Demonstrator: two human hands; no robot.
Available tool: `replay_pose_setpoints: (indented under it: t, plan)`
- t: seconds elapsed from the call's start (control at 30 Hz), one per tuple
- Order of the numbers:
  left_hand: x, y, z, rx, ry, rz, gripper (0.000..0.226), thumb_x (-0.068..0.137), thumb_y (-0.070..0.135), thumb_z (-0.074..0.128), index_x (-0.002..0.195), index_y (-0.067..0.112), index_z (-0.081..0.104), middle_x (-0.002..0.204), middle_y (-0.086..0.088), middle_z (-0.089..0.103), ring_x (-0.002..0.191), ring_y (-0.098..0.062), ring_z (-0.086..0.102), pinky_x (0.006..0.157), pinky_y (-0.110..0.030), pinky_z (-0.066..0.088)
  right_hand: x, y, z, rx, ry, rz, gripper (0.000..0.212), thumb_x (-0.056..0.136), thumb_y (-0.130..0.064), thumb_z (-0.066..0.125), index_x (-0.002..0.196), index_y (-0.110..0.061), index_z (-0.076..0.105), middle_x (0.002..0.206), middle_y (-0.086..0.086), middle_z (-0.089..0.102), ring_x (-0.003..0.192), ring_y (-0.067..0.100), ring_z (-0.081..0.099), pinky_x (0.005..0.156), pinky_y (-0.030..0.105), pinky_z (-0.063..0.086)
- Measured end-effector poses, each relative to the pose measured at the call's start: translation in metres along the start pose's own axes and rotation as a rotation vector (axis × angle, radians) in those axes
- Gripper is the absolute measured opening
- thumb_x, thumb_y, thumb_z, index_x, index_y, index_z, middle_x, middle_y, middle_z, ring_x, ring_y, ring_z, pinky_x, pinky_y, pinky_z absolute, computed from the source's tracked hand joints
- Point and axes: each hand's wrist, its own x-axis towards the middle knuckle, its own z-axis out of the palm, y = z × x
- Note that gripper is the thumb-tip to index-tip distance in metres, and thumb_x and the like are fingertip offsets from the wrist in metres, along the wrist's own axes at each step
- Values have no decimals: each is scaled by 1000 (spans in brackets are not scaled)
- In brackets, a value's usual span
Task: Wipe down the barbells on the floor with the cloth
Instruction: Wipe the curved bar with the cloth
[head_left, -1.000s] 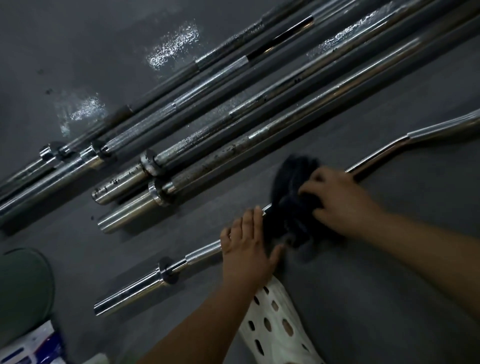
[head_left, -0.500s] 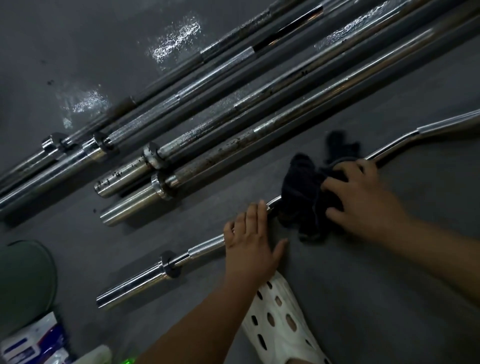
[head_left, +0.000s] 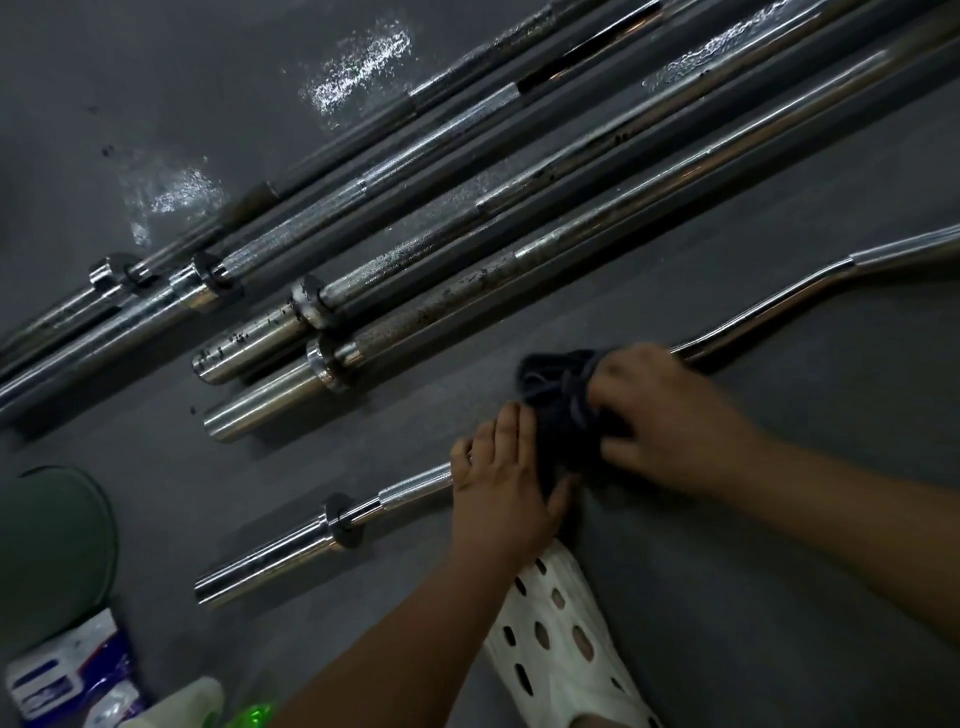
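0.5 s earlier we had the right hand (head_left: 675, 415) farther out along the curl bar (head_left: 415, 486), with a loose flap of the cloth (head_left: 558, 395) trailing past its knuckles. We then drew it back toward the left hand (head_left: 506, 488). The cloth bunched between both hands, touched the left one, and covered the bare bar there.

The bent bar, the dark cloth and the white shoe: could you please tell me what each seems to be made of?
The bent bar: metal, probably chromed steel; it mirrors bright highlights and has a knurled band. The dark cloth: soft woven or knitted fabric, matte; it bunches in folds under the right hand. The white shoe: likely moulded foam or rubber, smooth, with punched holes.
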Motion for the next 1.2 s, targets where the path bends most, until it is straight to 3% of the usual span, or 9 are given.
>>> replay_pose_setpoints:
  t: [0.1, 0.17, 0.2, 0.3, 0.4, 0.57, 0.8, 1.0, 1.2]
  plan:
    - [1, -3, 2, -1, 25, 2, 90, 86, 72, 37, 156, 22, 10, 155, -1, 29, 136, -24, 31, 112, -47, 20, -4, 52, -18, 74, 361, 448, 64, 70, -34, 58, 133, -22, 50, 135, 22, 47, 122, 44, 44, 106, 43, 32]
    - [2, -1, 1, -8, 16, 3, 93, 84, 73, 39, 156, 23, 9, 154, -1, 29, 136, -24, 31, 112, -47, 18, -12, 61, -17, 23, 328, 765, 67, 74, -41, 52, 139, -24, 50, 146, 24, 33, 134, 46, 29, 113, 48, 27]
    - [1, 0, -1, -15, 7, 1, 94, 84, 73, 40, 156, 23, 9, 154, -1, 29, 137, -24, 30, 112, -47, 17, -15, 55, -11, -41, 273, 785, 66, 73, -45, 51, 137, -25, 53, 146, 24, 34, 134, 46, 28, 112, 51, 29]
    - [1, 2, -4, -14, -33, -13, 96, 82, 73, 40, 156, 23, 5, 156, -2, 26, 139, -24, 28, 113, -46, 15, -10, 14, 5, -171, 58, 442, 61, 67, -44, 62, 126, -26, 59, 133, 14, 47, 124, 44, 36, 97, 52, 46]
    - [2, -2, -9, -29, -83, 6, 94, 82, 67, 40, 156, 22, 3, 159, -4, 20, 142, -25, 23, 115, -44, 14, 10, -20, 5, -49, -70, 212, 40, 72, -30, 69, 112, -29, 63, 124, 3, 50, 122, 34, 39, 87, 43, 53]
    - [-11, -25, -42, -122, -81, 35, 95, 81, 57, 46, 157, 18, 3, 163, -7, 12, 148, -26, 14, 118, -41, 13, 16, -33, -15, 272, -47, 315, 32, 74, -24, 70, 105, -32, 67, 112, 1, 56, 109, 30, 53, 92, 38, 48]
    - [-72, -72, -109, -113, 13, 34, 92, 88, 47, 59, 157, 19, 5, 164, -4, 8, 150, -22, 11, 119, -36, 13, -36, -46, -55, 137, 191, 499, 28, 70, -19, 73, 98, -25, 69, 106, 11, 61, 104, 37, 56, 93, 34, 41]
    - [-131, -93, -171, -124, 81, 4, 98, 72, 59, 44, 156, 16, 17, 161, -8, 20, 146, -26, 24, 117, -37, 24, -68, -90, -101, 94, 223, 464, 30, 77, -21, 68, 106, -28, 64, 104, 2, 50, 108, 36, 51, 92, 40, 48]
    - [-177, -111, -201, -109, 139, -81, 92, 74, 49, 53, 155, 18, 21, 158, -8, 28, 141, -28, 34, 111, -37, 32, -74, -121, -115, 76, 226, 383, 27, 82, -19, 65, 110, -23, 64, 113, 7, 52, 111, 36, 47, 92, 38, 44]
